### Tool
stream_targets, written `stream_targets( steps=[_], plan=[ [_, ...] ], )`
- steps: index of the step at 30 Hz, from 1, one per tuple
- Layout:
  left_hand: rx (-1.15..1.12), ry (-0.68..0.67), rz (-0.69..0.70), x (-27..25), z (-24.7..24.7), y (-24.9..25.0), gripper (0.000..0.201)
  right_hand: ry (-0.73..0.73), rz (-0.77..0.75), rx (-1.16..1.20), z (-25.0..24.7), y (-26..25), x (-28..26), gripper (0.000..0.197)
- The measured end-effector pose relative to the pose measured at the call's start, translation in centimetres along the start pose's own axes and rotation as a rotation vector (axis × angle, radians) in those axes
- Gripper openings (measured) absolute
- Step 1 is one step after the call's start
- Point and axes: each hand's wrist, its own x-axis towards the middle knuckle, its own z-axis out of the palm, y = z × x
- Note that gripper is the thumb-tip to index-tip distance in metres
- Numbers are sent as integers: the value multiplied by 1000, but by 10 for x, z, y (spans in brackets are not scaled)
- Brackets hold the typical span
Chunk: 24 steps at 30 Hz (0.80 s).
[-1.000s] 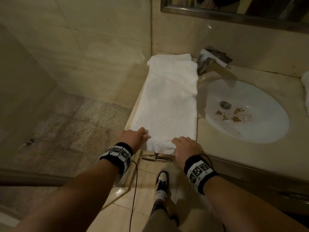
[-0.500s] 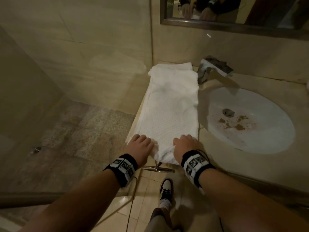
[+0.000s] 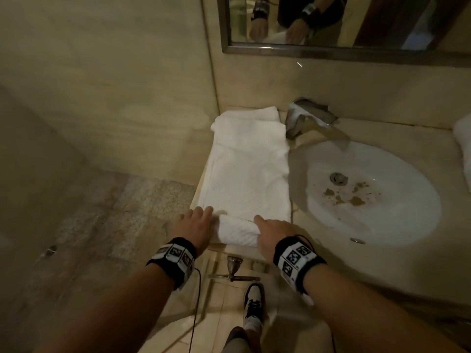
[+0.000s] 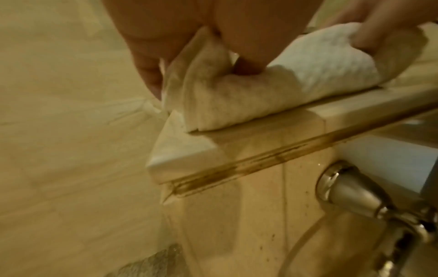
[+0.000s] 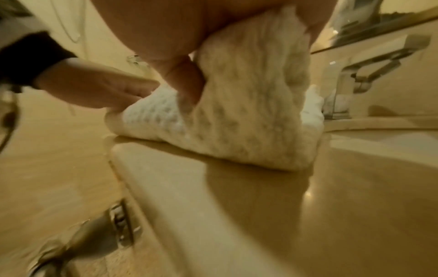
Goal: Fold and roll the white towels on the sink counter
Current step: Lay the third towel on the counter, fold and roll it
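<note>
Already you are at the rolling step: from the head view, the white towel lies as a long folded strip left of the sink, its near end curled into a small roll. Your left hand and right hand each grip an end of that roll. At the left wrist, your thumb tucks into the roll; at the right wrist, likewise. Next, I judge, you push the roll evenly away, keeping it tight.

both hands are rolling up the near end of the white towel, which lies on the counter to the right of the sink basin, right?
Not quite: the head view shows the white towel lying left of the sink basin, not right. Both the left hand and right hand do roll its near end.
</note>
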Motion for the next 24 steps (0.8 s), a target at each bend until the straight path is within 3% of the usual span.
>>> stream_targets(
  steps=[2, 4, 7, 10, 15, 20, 22, 24],
  plan=[
    [126, 56, 38, -4, 2, 0, 56, -115, 69, 100, -13, 6, 8, 45],
    [139, 85, 177, -9, 5, 1, 65, -93, 115, 160, -19, 11, 18, 47],
    [56, 103, 247, -12, 6, 4, 52, 188, 78, -48, -11, 15, 22, 47],
    [76, 10, 262, -2, 10, -2, 65, 313, -69, -160, 15, 16, 13, 27],
    [34, -62, 196, 30, -6, 8, 36, 179, -91, -199, 35, 20, 5, 68],
    [-73, -300, 83, 68, -31, 3, 27, 52, -105, 9, -12, 22, 22, 37],
    [-125, -189, 25, 70, -31, 2, 34, -73, -12, 205, -25, 28, 26, 38],
    [-135, 75, 35, 65, -28, 4, 42, -128, 72, 351, -31, 40, 33, 45]
  ],
)
